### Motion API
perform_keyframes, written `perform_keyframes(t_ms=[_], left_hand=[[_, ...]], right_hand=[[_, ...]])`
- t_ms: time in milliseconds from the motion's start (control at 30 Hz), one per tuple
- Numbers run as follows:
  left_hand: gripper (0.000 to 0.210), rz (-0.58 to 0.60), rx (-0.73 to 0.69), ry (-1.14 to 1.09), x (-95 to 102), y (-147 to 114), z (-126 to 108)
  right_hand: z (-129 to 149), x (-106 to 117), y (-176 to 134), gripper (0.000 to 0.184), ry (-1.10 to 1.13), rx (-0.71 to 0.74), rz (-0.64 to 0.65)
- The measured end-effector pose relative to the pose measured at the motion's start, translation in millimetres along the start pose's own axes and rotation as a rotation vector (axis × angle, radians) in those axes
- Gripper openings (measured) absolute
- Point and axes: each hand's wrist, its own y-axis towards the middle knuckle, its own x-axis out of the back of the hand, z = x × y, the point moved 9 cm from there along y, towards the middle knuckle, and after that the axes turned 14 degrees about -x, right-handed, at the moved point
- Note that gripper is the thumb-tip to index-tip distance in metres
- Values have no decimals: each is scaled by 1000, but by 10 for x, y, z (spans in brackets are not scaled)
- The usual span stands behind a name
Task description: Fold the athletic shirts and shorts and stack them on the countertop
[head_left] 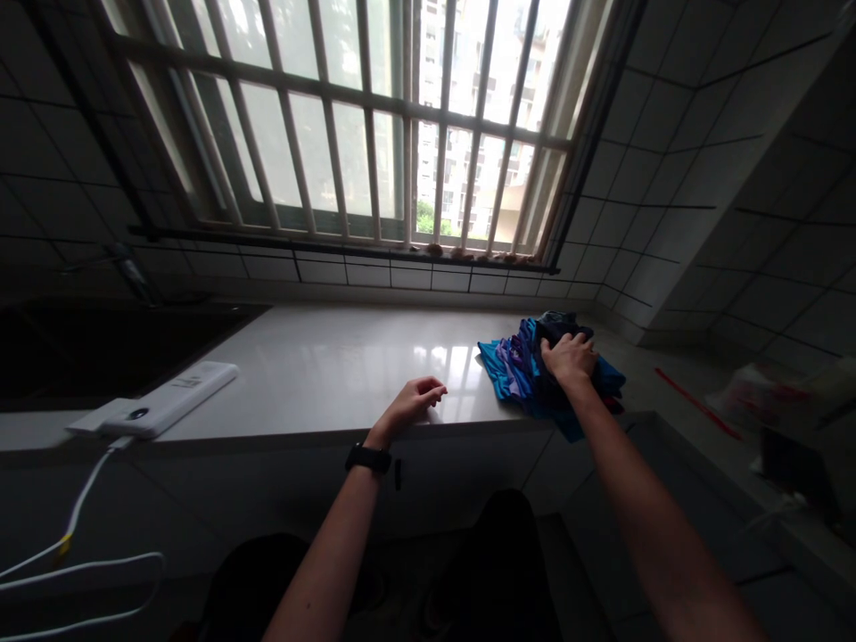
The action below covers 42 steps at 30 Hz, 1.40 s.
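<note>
A heap of blue, purple and dark cloth pieces lies on the right part of the white counter, partly over its front edge. On top of it is my right hand, its fingers curled into a dark cloth. What lies under the palm is hidden. My left hand hovers at the counter's front edge, left of the heap and apart from it. Its fingers are bent in together, and no object shows in them. A black wristband is around the left wrist.
A white power bank with a white cable sits at the counter's left, beside a dark sink and tap. Behind rises a barred window. A red strip lies on the right-hand counter.
</note>
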Motion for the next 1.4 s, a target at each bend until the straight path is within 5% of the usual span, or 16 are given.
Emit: perform_keyframes(t_ms=[233,300,500,767,1100,1267,1400], left_hand=[[39,4,9,-25,3,-12,8],[39,1,16,-18,9,-15,13],[40,12,0,13,12,-1,29],[43,8,-8,11,15,1,-17],[44,0,17,41,29,18,37],[39,57,170,67,-222,207,140],[36,-28,284,66,-557,555,234]], right_hand=[[232,-132,-160,104,-356,24,258],[297,-120,-230,100,-411,40,225],[300,-22,-122,46,-301,188,202],[-205,65,362,59,-171,111,231],[-244,84,192,58,-52,42,132],[-365,63,312,60,-26,17,187],[-410,56,306,59,-11,18,162]])
